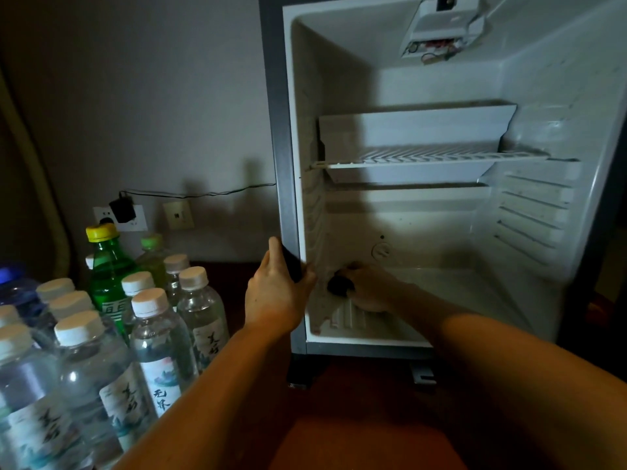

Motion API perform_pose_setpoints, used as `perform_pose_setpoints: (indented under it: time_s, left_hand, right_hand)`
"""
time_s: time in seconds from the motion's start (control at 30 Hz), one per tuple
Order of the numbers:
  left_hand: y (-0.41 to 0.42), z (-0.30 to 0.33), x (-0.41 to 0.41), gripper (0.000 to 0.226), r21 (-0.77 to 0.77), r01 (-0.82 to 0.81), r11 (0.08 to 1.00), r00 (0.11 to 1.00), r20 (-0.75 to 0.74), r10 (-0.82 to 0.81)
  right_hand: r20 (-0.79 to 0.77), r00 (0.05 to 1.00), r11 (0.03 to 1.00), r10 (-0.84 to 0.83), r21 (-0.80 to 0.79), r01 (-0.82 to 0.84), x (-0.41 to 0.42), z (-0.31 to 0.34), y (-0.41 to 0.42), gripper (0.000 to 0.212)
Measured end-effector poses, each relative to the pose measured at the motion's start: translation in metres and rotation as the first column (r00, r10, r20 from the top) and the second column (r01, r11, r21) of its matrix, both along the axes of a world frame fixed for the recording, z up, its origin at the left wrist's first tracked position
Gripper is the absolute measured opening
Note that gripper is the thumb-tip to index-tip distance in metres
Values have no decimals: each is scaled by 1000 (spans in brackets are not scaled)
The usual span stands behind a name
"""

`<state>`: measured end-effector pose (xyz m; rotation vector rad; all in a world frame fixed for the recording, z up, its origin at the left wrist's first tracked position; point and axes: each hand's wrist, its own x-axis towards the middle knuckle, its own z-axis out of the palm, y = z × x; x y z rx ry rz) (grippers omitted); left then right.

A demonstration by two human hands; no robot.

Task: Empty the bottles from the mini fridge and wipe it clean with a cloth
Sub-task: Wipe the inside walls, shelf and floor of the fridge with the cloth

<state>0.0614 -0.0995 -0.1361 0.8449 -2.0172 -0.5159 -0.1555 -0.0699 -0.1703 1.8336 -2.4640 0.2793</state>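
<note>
The mini fridge [529,232] stands open with no bottles inside; a white wire shelf [427,157] spans its middle. My left hand [276,290] grips the fridge's left front edge, thumb outside and fingers wrapped round the frame. My right hand [369,290] reaches into the bottom left corner and holds a dark cloth [340,285] against the floor by the left wall. Several clear water bottles [159,344] with white caps stand outside at the lower left, with a green bottle [107,269] with a yellow cap behind them.
A wall socket with a black plug [121,210] and its cable sits behind the bottles. A loose light unit [441,25] with exposed wires hangs from the fridge ceiling. Ribbed shelf slots [532,212] line the right inner wall. The fridge's feet [422,374] rest on a dark reddish surface.
</note>
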Motion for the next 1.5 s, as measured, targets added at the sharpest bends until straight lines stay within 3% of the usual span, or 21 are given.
perform_pose_setpoints:
  time_s: [0.17,0.37,0.47,0.6,0.7,0.97,1.17,1.3,1.4,1.5]
  left_hand:
    - [3,1,0,59,8,5,1000,1000,-10,-5]
    - [3,2,1,55,40,20,999,1000,-4,-20]
    - [1,1,2,63,39,27,999,1000,6,-28]
    - [-2,0,2,68,23,23,999,1000,13,-24]
    - [-5,-2,0,69,19,33,999,999,3,-33]
    - [-2,0,2,71,16,32,999,999,12,-32]
    - [-1,1,2,63,35,31,999,1000,2,-31]
    - [0,0,1,60,47,39,998,999,-12,-38]
    - [-1,1,1,56,51,33,998,999,-8,-33]
    - [-4,-1,1,61,42,35,998,999,-6,-35]
  right_hand:
    - [-12,981,978,194,-71,-195,41,-5,61,43]
    - [30,970,971,241,-19,-240,49,10,83,41]
    - [47,987,986,156,-70,-152,27,22,51,40]
    - [20,994,986,-108,-126,110,-6,2,-10,50]
    - [100,985,975,-139,-158,153,-19,-20,-35,44]
    - [131,990,997,41,-74,-31,13,4,16,47]
    - [114,962,967,249,-90,-240,46,4,75,35]
    - [135,945,954,297,-70,-290,52,6,90,30]
    - [122,961,969,248,-52,-243,39,9,71,33]
    - [79,994,997,76,-41,-73,18,11,37,45]
